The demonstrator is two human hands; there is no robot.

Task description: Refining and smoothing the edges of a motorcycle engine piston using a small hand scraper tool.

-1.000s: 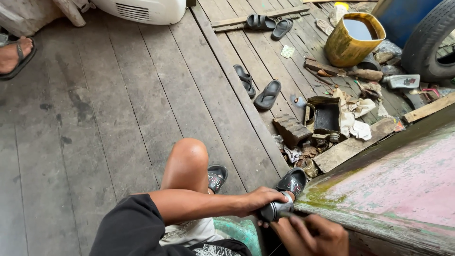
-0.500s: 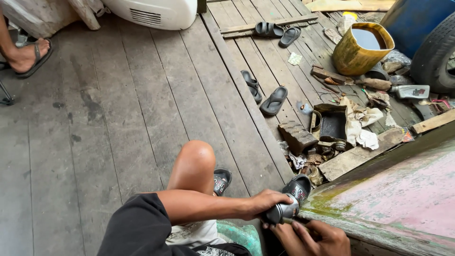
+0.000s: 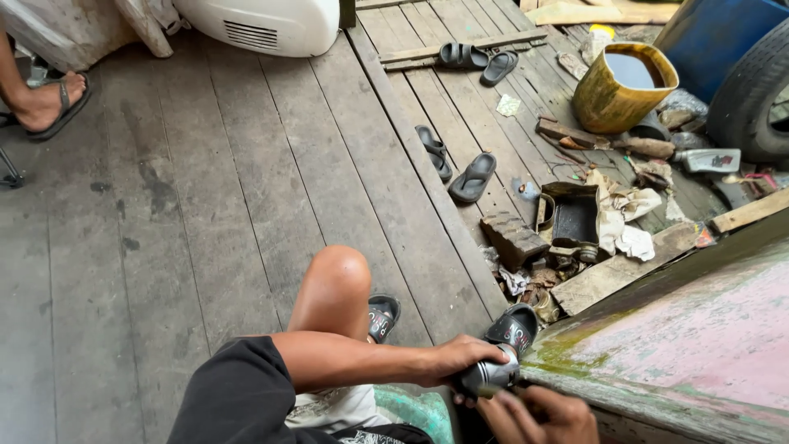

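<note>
My left hand (image 3: 457,358) is wrapped around a small grey power tool (image 3: 490,375), which it holds against the edge of a worn pink and green painted wooden panel (image 3: 690,345) at the lower right. Just below it my right hand (image 3: 542,415) grips the front of the same tool, its fingers curled by the panel's edge. My bare knee (image 3: 335,279) rises between my arms and the plank floor. Black sandals (image 3: 514,327) are on my feet beside the panel.
A yellow bucket of dark liquid (image 3: 622,89), a tyre (image 3: 752,90), a black tray (image 3: 573,215), a brick (image 3: 514,238) and scrap litter the right. Loose sandals (image 3: 472,177) lie on the planks. Another person's sandalled foot (image 3: 45,103) rests far left; a white housing (image 3: 263,25) sits at the top.
The view has shifted slightly, so the scene sits lower and to the right. Both hands stay on the tool at the panel's edge.
</note>
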